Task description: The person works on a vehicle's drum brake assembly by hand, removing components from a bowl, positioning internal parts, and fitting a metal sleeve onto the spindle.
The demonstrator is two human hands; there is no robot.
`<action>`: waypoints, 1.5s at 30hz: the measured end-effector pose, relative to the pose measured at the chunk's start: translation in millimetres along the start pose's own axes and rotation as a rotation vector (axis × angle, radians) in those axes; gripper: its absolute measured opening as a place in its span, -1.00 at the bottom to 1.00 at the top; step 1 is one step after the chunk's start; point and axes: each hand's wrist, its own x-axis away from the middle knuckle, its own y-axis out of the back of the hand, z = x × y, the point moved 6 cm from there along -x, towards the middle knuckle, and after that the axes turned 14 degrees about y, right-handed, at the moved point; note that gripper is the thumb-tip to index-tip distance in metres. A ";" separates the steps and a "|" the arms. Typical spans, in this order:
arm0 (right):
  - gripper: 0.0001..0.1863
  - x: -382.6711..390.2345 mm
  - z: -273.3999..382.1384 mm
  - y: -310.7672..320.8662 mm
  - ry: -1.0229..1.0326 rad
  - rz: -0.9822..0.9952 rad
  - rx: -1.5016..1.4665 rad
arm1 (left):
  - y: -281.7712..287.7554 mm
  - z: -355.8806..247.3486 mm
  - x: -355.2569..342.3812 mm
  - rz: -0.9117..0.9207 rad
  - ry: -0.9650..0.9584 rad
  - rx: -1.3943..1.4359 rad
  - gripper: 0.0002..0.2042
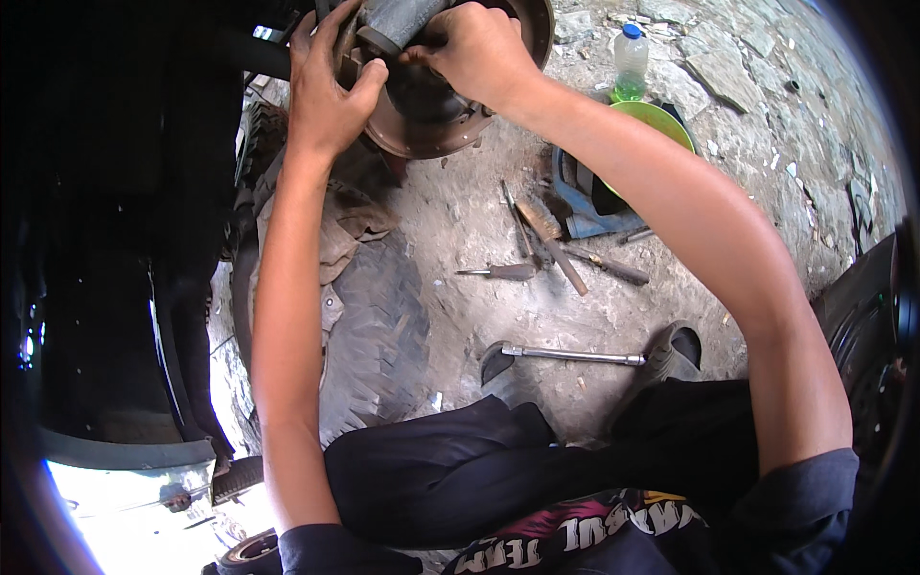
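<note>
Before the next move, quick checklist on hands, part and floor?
1. Left grip secure at the brown round part: cannot tell, fingers partly hidden.
2. Right grip near the grey cylinder: ok; anything pinched: cannot tell.
3. Wire brush and screwdriver off the ground: not ok, both lying there.
4. Metal bar away from the shoes: not ok.
5. Bottle capped: ok.

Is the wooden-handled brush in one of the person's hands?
No, the brush lies on the ground, while the left hand and right hand are both up at the round metal drum.
</note>
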 end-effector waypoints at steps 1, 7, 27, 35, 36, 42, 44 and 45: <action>-0.76 1.7 -1.9 -3.9 -0.007 -0.012 0.057 | -4.7 2.4 -0.8 -0.033 -0.027 -0.012 -0.41; -0.76 6.2 7.5 -6.7 -0.071 -0.081 0.265 | -5.8 13.7 6.7 -0.099 0.153 0.509 -0.46; -0.89 24.7 34.4 -30.6 0.280 -0.161 0.654 | -46.9 68.6 50.2 -0.148 0.527 0.801 -0.50; -0.76 18.7 38.7 -25.9 0.208 -0.052 0.673 | -38.1 61.3 68.2 -0.128 0.370 0.622 -0.52; -0.75 18.9 39.1 -25.1 0.210 -0.073 0.648 | -38.9 58.8 69.9 -0.104 0.358 0.619 -0.52; -0.73 18.9 36.8 -25.9 0.203 -0.054 0.618 | -44.9 56.9 73.5 -0.084 0.386 0.673 -0.50; -0.74 17.8 37.9 -26.6 0.198 -0.018 0.617 | -46.6 56.6 74.5 -0.075 0.404 0.696 -0.51; -0.74 17.3 39.8 -25.8 0.196 0.000 0.609 | -46.4 56.7 75.3 -0.079 0.409 0.689 -0.51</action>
